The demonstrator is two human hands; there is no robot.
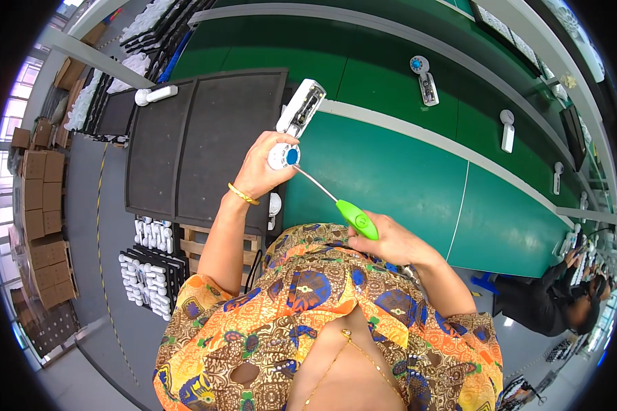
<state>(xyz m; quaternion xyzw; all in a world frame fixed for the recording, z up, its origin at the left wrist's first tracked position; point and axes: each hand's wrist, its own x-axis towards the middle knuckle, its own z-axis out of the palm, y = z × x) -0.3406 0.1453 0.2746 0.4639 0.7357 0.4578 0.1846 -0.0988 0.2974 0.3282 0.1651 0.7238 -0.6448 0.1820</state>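
My left hand is closed round the round end of a white handheld device, raised above the table. A blue disc sits in that round end. The device's long body points away from me, and a dark opening with parts inside shows along it. In my right hand is a screwdriver with a bright green handle and a thin metal shaft. Its tip meets the round end beside the blue disc; whether it touches a screw is too small to tell.
The green work table spreads ahead, with a dark tray at its left. Similar white devices lie along the far strip. Stacked trays of white parts and cardboard boxes stand left. Another person is at the right.
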